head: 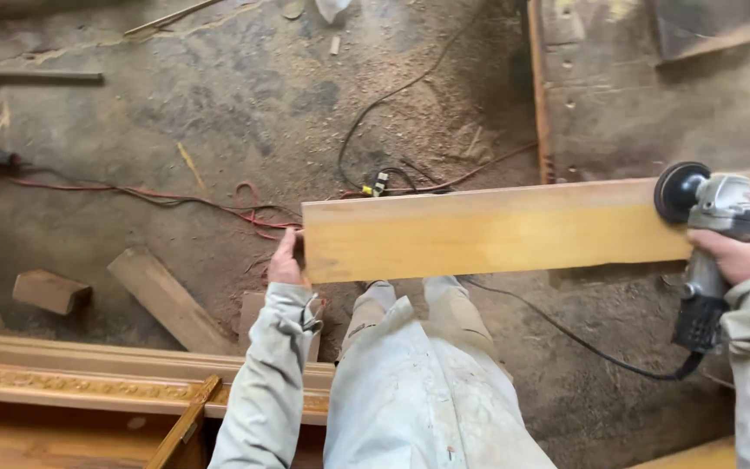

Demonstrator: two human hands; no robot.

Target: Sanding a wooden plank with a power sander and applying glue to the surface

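A long pale wooden plank (496, 230) stretches level across the view at waist height. My left hand (286, 259) grips its left end, fingers wrapped over the edge. My right hand (737, 257) holds a grey angle grinder (713, 226) by its body. The grinder's black round disc (679, 191) rests against the plank's upper face near the right end. Its black cord (566, 334) hangs down and trails under the plank.
The dusty concrete floor carries red and black cables (184, 200), a plug strip (378, 183), a wooden block (49, 291) and a short board (167, 300). A carved wooden frame (88, 382) lies at lower left. Boards (653, 78) lie at upper right.
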